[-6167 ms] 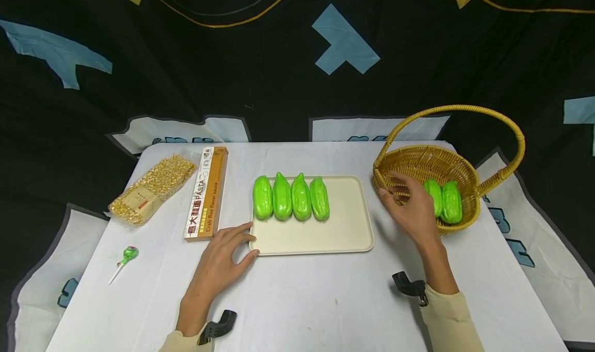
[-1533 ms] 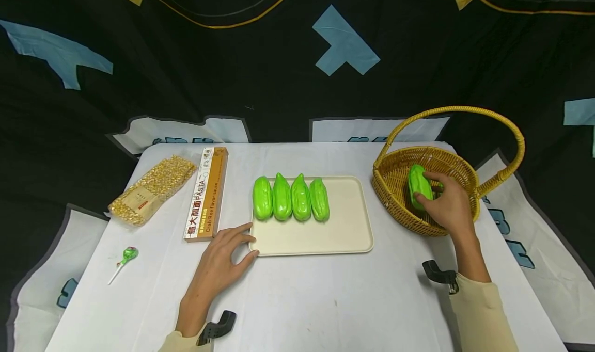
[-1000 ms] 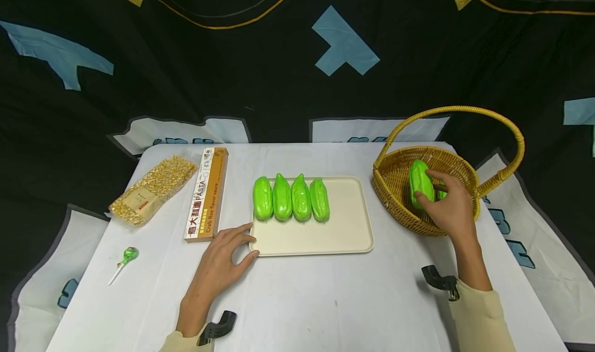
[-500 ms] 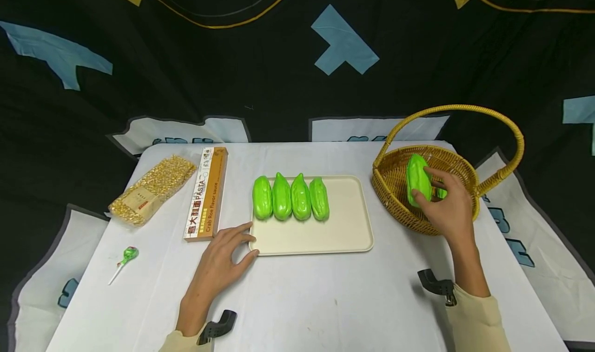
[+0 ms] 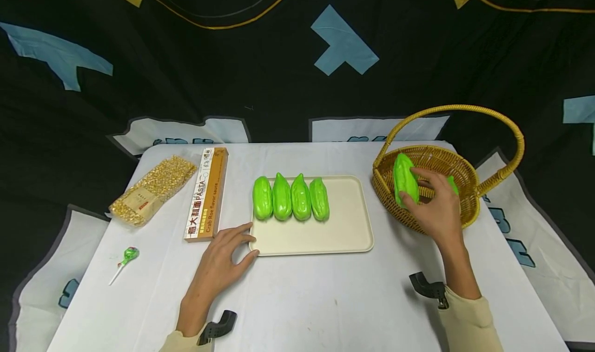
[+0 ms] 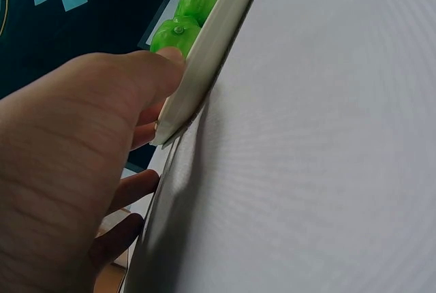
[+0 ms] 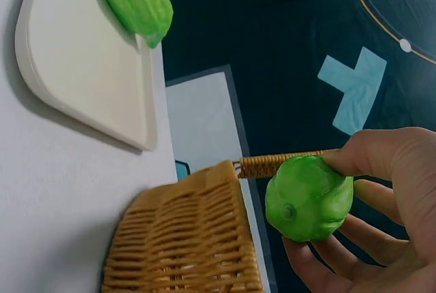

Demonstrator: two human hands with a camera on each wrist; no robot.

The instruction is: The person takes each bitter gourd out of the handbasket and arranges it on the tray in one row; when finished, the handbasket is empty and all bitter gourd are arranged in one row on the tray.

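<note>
My right hand [image 5: 434, 205] pinches a bright green, ridged vegetable like a stubby cucumber [image 5: 404, 179] between thumb and fingers. It is tilted upright over the left part of the wicker basket [image 5: 388, 207]. The right wrist view shows its rounded stem end [image 7: 310, 201] beyond the basket wall. Another green vegetable [image 5: 453, 185] in the basket is mostly hidden behind the hand. My left hand [image 5: 220, 261] holds the near left corner of the cream tray [image 5: 344, 223], with the thumb [image 6: 170, 68] on its rim. Several matching vegetables [image 5: 301, 200] lie side by side in the tray's left half.
Left of the tray lies a pasta box [image 5: 206, 194], with a bag of corn kernels [image 5: 153, 189] beyond it. A lollipop [image 5: 125, 259] sits near the table's left edge. The basket's tall arched handle [image 5: 455, 108] rises above its opening. A black cloth [image 5: 260, 83] hangs behind the white table.
My right hand entered the basket, took a green vegetable from inside, raised it and carried it left towards the basket's left rim. The left hand and tray have stayed in place.
</note>
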